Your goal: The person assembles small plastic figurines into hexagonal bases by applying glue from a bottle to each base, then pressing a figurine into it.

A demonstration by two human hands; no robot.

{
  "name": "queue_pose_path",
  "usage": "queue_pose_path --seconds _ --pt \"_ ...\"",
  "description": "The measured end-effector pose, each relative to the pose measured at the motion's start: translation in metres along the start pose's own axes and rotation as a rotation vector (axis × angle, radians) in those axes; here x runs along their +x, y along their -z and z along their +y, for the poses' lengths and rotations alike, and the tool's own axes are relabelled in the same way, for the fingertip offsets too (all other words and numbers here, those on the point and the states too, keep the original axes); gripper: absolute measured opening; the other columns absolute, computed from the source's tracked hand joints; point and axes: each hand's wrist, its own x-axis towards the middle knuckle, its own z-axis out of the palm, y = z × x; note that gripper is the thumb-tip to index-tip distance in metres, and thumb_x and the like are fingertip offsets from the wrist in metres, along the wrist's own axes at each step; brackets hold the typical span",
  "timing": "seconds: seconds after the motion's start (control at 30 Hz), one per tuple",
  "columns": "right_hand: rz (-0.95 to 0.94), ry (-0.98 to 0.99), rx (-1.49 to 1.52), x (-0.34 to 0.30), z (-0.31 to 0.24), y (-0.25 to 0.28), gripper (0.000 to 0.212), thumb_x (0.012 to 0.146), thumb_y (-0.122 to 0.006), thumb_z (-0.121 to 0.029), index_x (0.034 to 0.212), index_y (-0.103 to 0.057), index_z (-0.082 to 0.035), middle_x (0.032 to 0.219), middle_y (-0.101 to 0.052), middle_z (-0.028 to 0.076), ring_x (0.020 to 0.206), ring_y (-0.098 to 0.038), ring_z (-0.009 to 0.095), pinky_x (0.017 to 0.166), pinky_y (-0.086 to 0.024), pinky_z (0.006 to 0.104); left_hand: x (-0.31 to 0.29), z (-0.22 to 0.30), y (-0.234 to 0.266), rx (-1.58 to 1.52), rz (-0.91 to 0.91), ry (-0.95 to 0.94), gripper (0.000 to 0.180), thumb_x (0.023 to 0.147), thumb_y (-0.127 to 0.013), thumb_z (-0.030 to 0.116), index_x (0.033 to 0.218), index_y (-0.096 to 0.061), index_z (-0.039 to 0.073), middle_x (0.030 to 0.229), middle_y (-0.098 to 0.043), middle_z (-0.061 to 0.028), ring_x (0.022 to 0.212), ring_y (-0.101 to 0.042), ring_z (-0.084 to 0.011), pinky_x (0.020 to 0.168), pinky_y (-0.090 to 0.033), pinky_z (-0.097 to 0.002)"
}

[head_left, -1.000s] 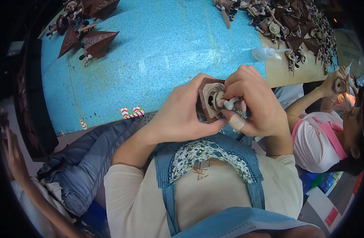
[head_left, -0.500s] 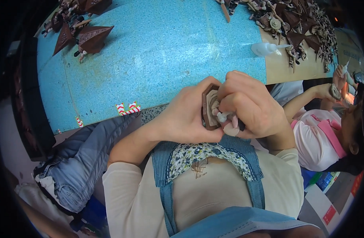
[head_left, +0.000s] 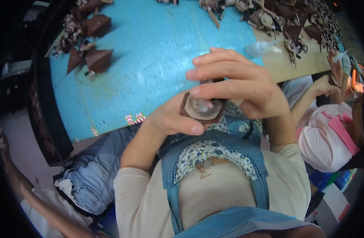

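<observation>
My left hand is wrapped round a brown octagonal base with a beige, rough-looking top, thumb along its near side. My right hand is over it, fingers stretched out and apart, partly covering the far side. A pale small piece shows on the top beneath these fingers, and something dark peeks out between them. Motion blur and the fingers hide what these parts are. Whether the right thumb touches anything cannot be seen.
A white squeeze bottle lies on the blue table. Brown pointed pieces with small figures are heaped at left. More figures crowd the far right. To the right, a co-worker in white and pink works close by.
My right fingers have gone from curled round a small figure to stretched out over the base. The base has turned, its top now facing up more. My view has shifted slightly.
</observation>
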Motion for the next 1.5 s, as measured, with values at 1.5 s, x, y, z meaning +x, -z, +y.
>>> queue_pose_path --seconds 1.5 --pt "0.889 -0.607 0.237 -0.059 -0.014 -0.007 0.038 0.085 -0.072 -0.013 0.115 -0.054 0.002 0.108 -0.060 0.011 0.095 -0.059 0.017 0.084 -0.049 0.0310 0.023 0.025 -0.011 0.468 0.558 -0.325 0.049 0.084 -0.072 0.021 0.122 -0.048 0.001 0.114 -0.059 -0.0079 0.104 -0.057 -0.0150 0.091 -0.047 -0.0305"
